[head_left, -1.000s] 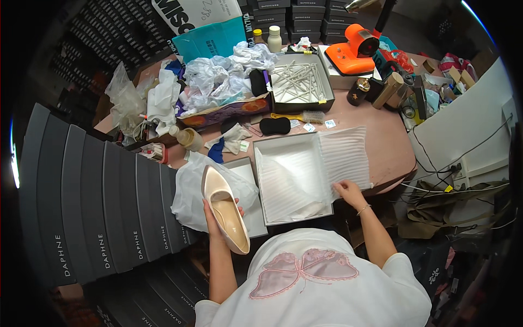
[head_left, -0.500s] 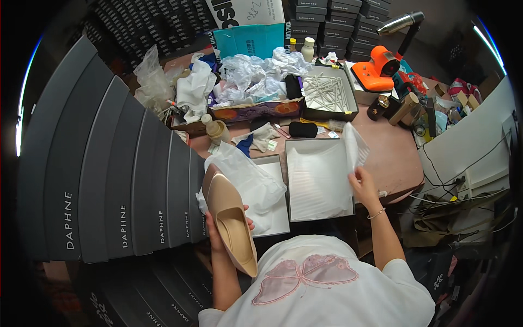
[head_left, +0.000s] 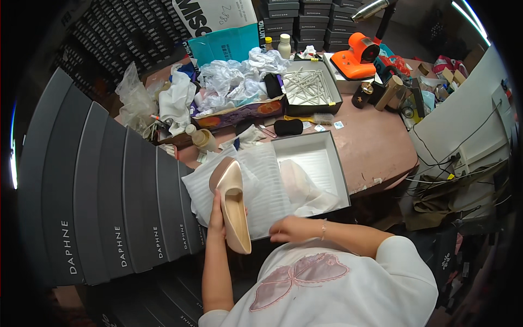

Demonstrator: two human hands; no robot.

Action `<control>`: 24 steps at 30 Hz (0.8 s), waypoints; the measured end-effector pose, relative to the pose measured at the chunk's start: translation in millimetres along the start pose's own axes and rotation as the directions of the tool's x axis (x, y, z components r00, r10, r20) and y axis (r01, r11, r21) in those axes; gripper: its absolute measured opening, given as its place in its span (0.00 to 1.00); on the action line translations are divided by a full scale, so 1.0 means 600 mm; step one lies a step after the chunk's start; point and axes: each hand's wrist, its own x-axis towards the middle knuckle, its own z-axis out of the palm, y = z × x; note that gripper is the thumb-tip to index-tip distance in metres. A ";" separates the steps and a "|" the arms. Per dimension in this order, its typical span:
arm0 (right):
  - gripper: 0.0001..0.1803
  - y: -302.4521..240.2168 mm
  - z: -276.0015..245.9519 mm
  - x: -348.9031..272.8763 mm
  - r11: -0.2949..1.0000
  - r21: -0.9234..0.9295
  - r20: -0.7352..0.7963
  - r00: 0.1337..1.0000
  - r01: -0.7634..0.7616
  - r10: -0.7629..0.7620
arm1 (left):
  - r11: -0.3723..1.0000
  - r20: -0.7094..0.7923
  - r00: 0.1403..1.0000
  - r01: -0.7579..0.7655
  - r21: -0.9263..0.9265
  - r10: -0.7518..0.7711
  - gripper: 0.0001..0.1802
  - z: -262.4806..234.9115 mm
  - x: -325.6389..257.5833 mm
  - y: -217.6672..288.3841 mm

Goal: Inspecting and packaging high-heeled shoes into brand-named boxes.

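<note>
My left hand (head_left: 217, 217) is closed round a beige pointed-toe pump (head_left: 235, 210), held tilted above the packing sheets. Under it, a thin ribbed white foam sheet (head_left: 264, 185) lies spread across the left part of an open shoe box (head_left: 342, 169) and the white paper (head_left: 199, 182) beside it. Inside the box, on the right, rests a crumpled white wrapping (head_left: 306, 191); what it covers, if anything, I cannot make out. My right hand (head_left: 293, 229) is by the foam sheet's near edge, its fingers loosely bent and apparently holding nothing.
Tall stacks of dark grey shoe boxes (head_left: 98, 191) rise at my left. Behind the work spot stand a pump bottle (head_left: 200, 139), a carton of crumpled tissue (head_left: 239, 114) and a box of white sticks (head_left: 310, 87). An orange device (head_left: 354, 59) and a dark bottle (head_left: 362, 95) are farther right.
My right hand has released the foam sheet's raised flap and moved left toward my body. The sheet now lies folded over to the left, uncovering the wrapping in the box. The pump stays in my left hand.
</note>
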 end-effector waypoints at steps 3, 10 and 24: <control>0.24 0.150 -0.057 -0.071 0.857 -0.344 -0.721 0.692 -0.384 0.020 | 0.871 -0.377 0.826 -0.247 0.424 0.418 0.46 -0.008 0.112 -0.060; 0.35 0.284 -0.072 -0.085 0.893 -0.237 -0.613 0.772 -0.384 0.169 | 0.275 -0.059 0.657 -0.231 0.934 0.752 0.53 0.106 0.114 -0.083; 0.26 0.073 -0.281 -0.175 0.486 -0.849 -0.237 0.675 0.206 -0.699 | 0.797 -0.448 0.759 -0.585 -0.149 0.473 0.34 0.343 0.161 -0.181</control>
